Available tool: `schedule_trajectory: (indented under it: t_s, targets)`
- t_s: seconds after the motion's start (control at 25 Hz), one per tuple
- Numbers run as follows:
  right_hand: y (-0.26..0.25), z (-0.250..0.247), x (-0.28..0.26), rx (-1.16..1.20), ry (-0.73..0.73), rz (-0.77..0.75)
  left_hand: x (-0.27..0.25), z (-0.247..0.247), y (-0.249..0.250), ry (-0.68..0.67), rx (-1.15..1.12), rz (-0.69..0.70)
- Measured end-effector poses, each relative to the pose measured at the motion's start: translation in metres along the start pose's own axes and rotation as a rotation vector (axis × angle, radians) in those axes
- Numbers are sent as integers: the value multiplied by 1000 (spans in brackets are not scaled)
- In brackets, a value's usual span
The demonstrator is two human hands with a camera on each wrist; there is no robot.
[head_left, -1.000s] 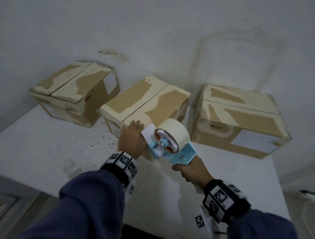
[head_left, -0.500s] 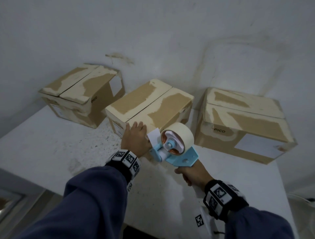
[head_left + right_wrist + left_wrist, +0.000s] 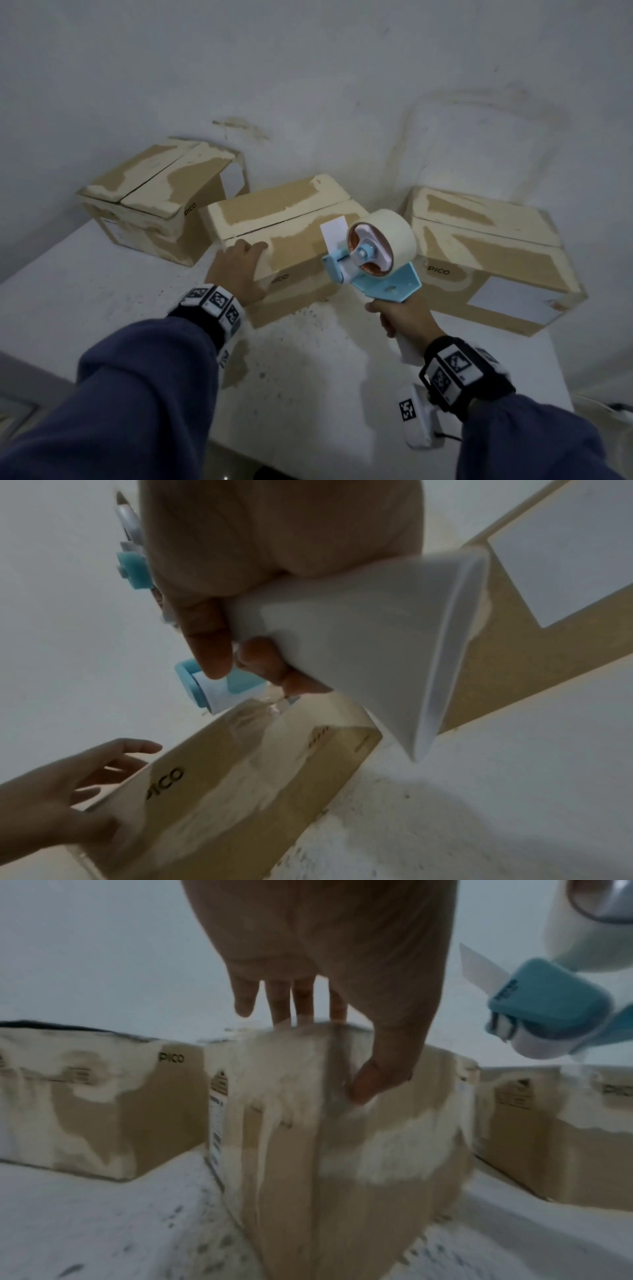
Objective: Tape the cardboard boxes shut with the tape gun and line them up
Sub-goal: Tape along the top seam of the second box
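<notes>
Three worn cardboard boxes stand on a white table [image 3: 308, 377]. My left hand [image 3: 236, 267] rests on the near left corner of the middle box [image 3: 291, 219], fingers laid over the top edge and thumb [image 3: 373, 1080] against the side. My right hand [image 3: 407, 315] grips the white handle [image 3: 359, 642] of the blue tape gun [image 3: 373, 263], which carries a cream tape roll [image 3: 394, 229]. The gun hangs over the middle box's right end, its roller [image 3: 219, 696] just above the top edge. The top seam of the middle box [image 3: 222, 791] shows as a dark slit.
The left box [image 3: 154, 192] stands angled at the back left, close to the wall. The right box [image 3: 496, 246] lies just right of the tape gun. A pale wall runs behind all three. The table's near edge lies below my forearms.
The middle box has turned so its long side faces me, with my left hand staying on its corner. The tape gun has moved right and up, over the box's right end.
</notes>
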State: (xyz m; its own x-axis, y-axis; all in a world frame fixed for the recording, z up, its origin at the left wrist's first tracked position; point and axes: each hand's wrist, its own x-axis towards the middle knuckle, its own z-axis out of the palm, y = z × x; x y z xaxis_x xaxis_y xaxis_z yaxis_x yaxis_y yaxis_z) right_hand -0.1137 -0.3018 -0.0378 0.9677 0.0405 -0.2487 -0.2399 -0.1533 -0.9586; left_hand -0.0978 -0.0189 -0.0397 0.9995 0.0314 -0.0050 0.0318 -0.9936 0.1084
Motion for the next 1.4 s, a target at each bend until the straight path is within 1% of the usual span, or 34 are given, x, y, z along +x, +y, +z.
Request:
schedule_trajectory:
  t_s: [0.08, 0.24, 0.32, 0.36, 0.4, 0.44, 0.48, 0.52, 0.56, 0.6, 0.64, 0.68, 0.72, 0.76, 0.8, 0.88, 1.08, 1.16, 1.24, 1.32, 1.4]
  targets:
    - [-10, 9, 4, -10, 10, -22, 7, -10, -21, -103, 114, 14]
    - [-32, 23, 14, -20, 42, -76, 16, -26, -50, -246, 196, 106]
    - [-43, 26, 19, -24, 68, -97, 22, -38, -54, -322, 295, 139]
    - [-47, 26, 22, -20, 87, -101, 29, -45, -52, -340, 340, 162]
    - [-52, 26, 24, -11, 104, -104, 36, -52, -46, -335, 324, 179]
    - [-56, 26, 26, 8, 120, -110, 47, -59, -36, -306, 224, 185]
    - [-60, 26, 26, 31, 130, -118, 58, -62, -22, -275, 27, 157]
    - [-63, 26, 28, 54, 144, -129, 70, -63, -5, -250, -240, 95]
    - [-66, 26, 29, 72, 159, -141, 81, -64, 13, -271, -545, -22]
    - [-68, 26, 30, 82, 172, -151, 89, -64, 30, -358, -841, -166]
    - [-71, 26, 31, 92, 194, -163, 96, -66, 45, -502, -1089, -290]
    - [-72, 26, 32, 100, 216, -174, 99, -66, 57, -659, -1281, -372]
    - [-74, 25, 34, 107, 245, -185, 104, -67, 66, -784, -1419, -405]
    - [-75, 24, 35, 116, 270, -196, 110, -67, 73, -845, -1506, -408]
    - [-74, 23, 35, 125, 286, -204, 116, -67, 80, -846, -1557, -402]
    - [-71, 23, 36, 144, 307, -217, 129, -65, 92, -760, -1564, -379]
    - [-60, 28, 45, 154, 357, -185, 158, -56, 108, -571, -1337, -287]
    - [-57, 31, 48, 157, 371, -163, 170, -52, 108, -528, -1323, -282]
    - [-54, 36, 51, 151, 394, -138, 183, -46, 107, -486, -1370, -279]
    - [-54, 42, 55, 141, 414, -119, 194, -41, 107, -443, -1364, -234]
    - [-55, 46, 62, 120, 421, -108, 207, -42, 107, -398, -1290, -166]
